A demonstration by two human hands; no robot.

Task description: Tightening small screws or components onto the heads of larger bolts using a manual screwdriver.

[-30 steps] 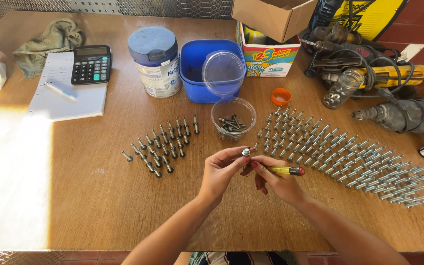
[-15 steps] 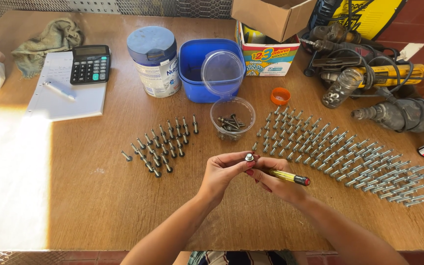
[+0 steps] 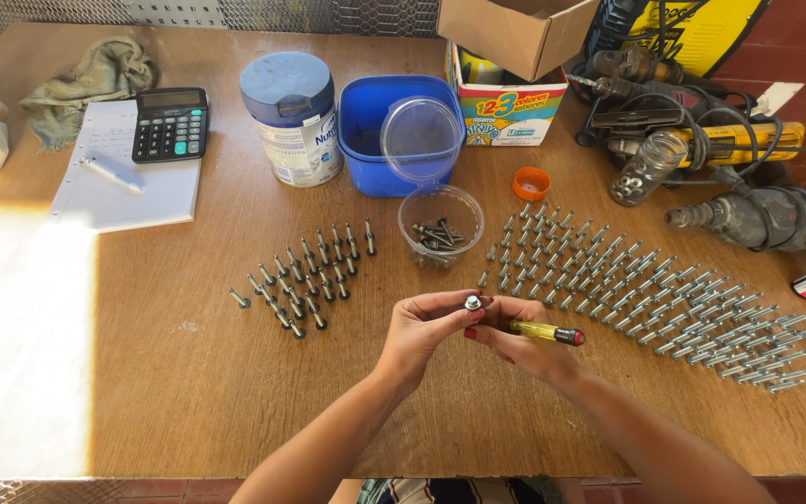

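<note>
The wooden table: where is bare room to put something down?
The table is bare in front of the notepad, left of the small bolt group and the left hand. The right half is crowded by bolt rows and power tools.

Left hand (image 3: 424, 329) pinches bolt (image 3: 472, 302); right hand (image 3: 513, 342) grips yellow screwdriver (image 3: 547, 331) above wooden table (image 3: 188, 392).

A wooden tabletop (image 3: 188, 392) held rows of bolts (image 3: 664, 299) toward its right edge. A notepad (image 3: 128, 182) lay near the far left corner.
</note>
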